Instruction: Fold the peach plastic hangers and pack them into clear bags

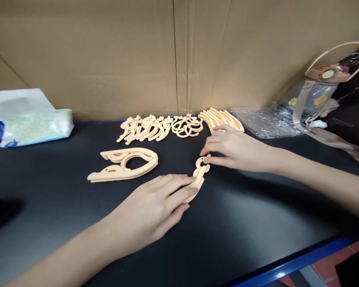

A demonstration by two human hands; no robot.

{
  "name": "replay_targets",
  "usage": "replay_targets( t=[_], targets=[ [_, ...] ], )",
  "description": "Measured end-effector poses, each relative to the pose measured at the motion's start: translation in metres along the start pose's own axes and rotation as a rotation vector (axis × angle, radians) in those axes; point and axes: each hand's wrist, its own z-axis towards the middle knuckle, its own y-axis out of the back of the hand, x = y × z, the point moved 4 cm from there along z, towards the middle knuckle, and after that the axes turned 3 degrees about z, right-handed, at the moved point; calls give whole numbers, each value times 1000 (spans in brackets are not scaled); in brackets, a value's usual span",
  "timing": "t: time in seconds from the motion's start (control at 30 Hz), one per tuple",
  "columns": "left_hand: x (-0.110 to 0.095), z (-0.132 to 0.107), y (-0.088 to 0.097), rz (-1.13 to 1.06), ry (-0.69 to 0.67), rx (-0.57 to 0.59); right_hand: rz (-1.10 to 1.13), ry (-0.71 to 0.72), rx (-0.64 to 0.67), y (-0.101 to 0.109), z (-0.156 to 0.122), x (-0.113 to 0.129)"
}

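Note:
A curved peach plastic piece (199,175) lies on the black table (242,231) between both hands. My left hand (155,207) lies flat with fingers stretched out, its fingertips pressing on the piece's lower end. My right hand (233,149) has its fingers together, their tips touching the piece's hooked upper end. A stack of folded peach hanger parts (125,164) lies left of my hands. Rows of smaller peach parts (146,128), hook rings (187,125) and curved arms (221,117) lie along the back.
A cardboard wall (173,56) closes the back. A tissue pack (32,123) sits at the left, crumpled clear plastic (266,121) and a transparent bag with a beige strap (320,95) at the right. The table's blue front edge (302,261) runs at lower right.

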Motion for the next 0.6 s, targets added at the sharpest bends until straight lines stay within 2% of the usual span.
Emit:
replay_targets(
  t=[0.23,0.47,0.6],
  targets=[
    [1,0,0,-28,2,11,-175,-25,-85,11,36,-15],
    [-1,-1,1,-40,8,33,-348,-120,-128,0,88,-29],
    [-1,0,1,-34,4,31,-352,-223,-80,-7,112,-33]
  ],
)
